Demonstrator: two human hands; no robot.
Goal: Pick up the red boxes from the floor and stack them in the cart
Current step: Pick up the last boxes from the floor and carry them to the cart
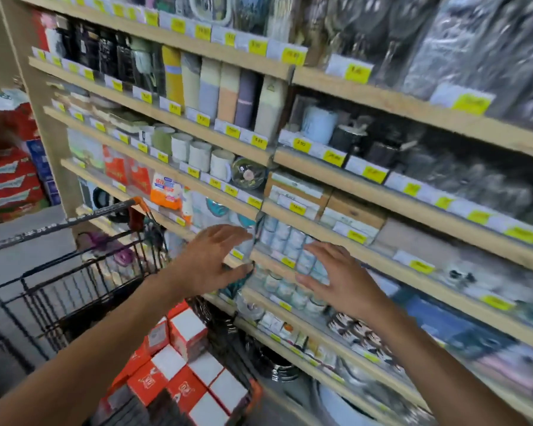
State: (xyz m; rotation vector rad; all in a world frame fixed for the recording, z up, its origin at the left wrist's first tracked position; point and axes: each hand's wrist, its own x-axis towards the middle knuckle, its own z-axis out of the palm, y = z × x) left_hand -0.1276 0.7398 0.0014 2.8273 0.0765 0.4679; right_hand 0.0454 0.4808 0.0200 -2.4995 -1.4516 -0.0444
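Left hand (211, 259) and right hand (336, 276) both spread, holding nothing, raised between loads; red-and-white cardboard boxes (179, 370) stacked at 6 o'clock in black wire cart (74, 272)

Red-and-white boxes (179, 373) fill a black wire cart (59, 290); yellow price tags (356, 72) line pale wooden shelves (413, 207).

Both hands, left hand (211, 259) and right hand (340, 279), hover empty (fingers spread) above red boxes (179, 364) stacked in the cart (74, 272), near shelves (382, 99).

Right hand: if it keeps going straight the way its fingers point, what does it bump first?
Probably the small pale cups on the shelf; the right hand points up-left at them, though depth is unclear.
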